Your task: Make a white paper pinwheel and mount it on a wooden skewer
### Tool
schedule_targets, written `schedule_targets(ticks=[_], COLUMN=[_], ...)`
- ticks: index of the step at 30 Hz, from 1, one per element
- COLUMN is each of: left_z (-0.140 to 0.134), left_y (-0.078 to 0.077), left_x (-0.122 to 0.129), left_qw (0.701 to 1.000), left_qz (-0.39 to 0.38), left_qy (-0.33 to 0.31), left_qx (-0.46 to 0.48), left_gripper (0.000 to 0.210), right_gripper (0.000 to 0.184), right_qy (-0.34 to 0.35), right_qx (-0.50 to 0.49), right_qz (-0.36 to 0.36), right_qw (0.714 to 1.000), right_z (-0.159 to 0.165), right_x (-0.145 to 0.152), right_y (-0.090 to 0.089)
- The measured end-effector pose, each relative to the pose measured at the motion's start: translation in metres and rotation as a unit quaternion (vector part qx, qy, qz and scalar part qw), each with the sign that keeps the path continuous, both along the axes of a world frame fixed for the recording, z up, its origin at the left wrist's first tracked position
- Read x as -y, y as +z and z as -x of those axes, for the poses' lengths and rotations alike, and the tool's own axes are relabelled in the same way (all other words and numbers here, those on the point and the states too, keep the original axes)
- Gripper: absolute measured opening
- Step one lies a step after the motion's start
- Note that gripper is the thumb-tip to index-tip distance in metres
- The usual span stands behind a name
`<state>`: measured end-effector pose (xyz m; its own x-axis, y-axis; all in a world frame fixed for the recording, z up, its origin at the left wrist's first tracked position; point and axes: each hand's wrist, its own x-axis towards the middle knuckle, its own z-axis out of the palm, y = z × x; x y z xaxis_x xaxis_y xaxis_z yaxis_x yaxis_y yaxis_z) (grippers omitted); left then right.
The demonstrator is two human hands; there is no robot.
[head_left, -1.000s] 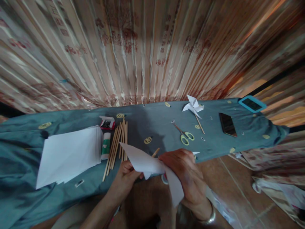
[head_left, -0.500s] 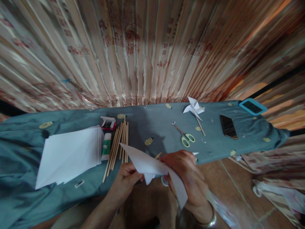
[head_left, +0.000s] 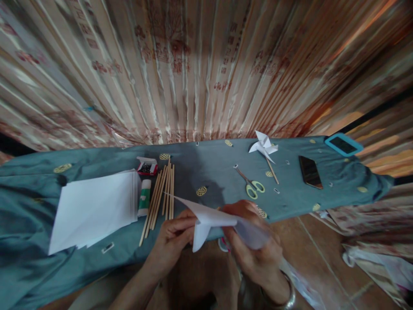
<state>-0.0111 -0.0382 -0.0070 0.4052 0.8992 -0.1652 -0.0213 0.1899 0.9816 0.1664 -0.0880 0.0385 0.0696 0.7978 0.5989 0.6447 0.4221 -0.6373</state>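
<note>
A white paper pinwheel (head_left: 214, 217) with curved blades is held between my two hands above the table's near edge. My left hand (head_left: 177, 234) pinches its left side near a downward-pointing fold. My right hand (head_left: 254, 245) grips the right side, thumb below and fingers behind, with one blade across the palm. A stick showed behind the paper a moment ago; now it is almost wholly hidden. Wooden sticks (head_left: 158, 198) lie in a loose bunch beyond my left hand. Scissors (head_left: 251, 185) with yellow-green handles rest beyond my right hand.
Left on the green-grey cloth (head_left: 209, 163) are a stack of white paper (head_left: 97, 211), a glue stick (head_left: 144, 198) and an open red box (head_left: 147, 166) of small dark pieces. Rightward lie a finished pinwheel (head_left: 263, 146), a phone (head_left: 310, 172) and a blue-framed device (head_left: 343, 144).
The paper pinwheel has turned between my hands, its lower fold now facing me more. The right blade has swung up and to the right. My right fingers have shifted behind the paper.
</note>
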Motion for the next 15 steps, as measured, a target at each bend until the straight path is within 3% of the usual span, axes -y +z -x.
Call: schedule_targets(ticks=[3, 7, 10, 15], left_z=[0.001, 0.002, 0.001, -0.001], left_y=[0.009, 0.008, -0.001, -0.013], left_x=[-0.004, -0.006, -0.004, 0.0], left_qw=[0.999, 0.999, 0.998, 0.998], left_qz=[-0.027, -0.039, -0.035, 0.001], left_qy=[-0.016, 0.003, 0.028, 0.051], left_qx=[-0.005, -0.027, -0.037, -0.022], left_gripper=[0.026, 0.023, 0.02, 0.02], right_gripper=[0.013, 0.015, 0.019, 0.021], right_qy=[-0.054, -0.051, -0.038, -0.018], right_qx=[-0.16, -0.324, -0.382, -0.397], right_qz=[0.098, 0.195, 0.244, 0.275], right_qw=[0.981, 0.924, 0.891, 0.876], right_z=[0.004, 0.007, 0.005, 0.003], right_x=[-0.006, -0.02, -0.029, -0.036], right_y=[-0.006, -0.012, -0.019, -0.032])
